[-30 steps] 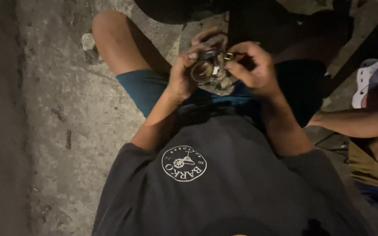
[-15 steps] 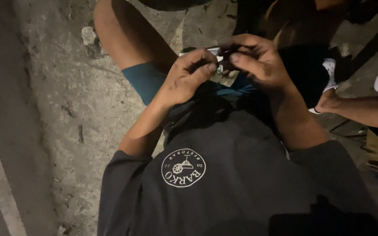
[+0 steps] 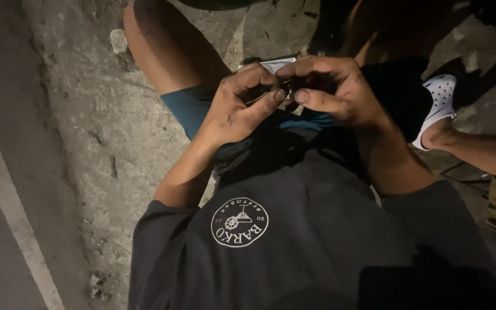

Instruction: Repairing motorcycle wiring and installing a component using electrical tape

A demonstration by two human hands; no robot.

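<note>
Since half a second ago the two hands are drawing closer together over the lap, and the small metal piece, plainly seen a second ago, is now slipping almost out of sight between the fingers. The left hand [image 3: 237,106] is curling shut around the small metal part [image 3: 282,87], its thumb pressing in from below. The right hand [image 3: 328,89] is closing on the same part from the other side, fingers arched over the top. The part is sitting right where the fingertips are meeting, touching both hands, neither one nearer; its long axis I cannot tell, as too little is showing. A pale flat packet [image 3: 274,62] is lying just behind the knuckles. Another person's forearm [image 3: 477,150] is reaching in at the right, near a white clog [image 3: 440,97], well apart from the work, above the rough concrete ground [image 3: 81,115].
</note>
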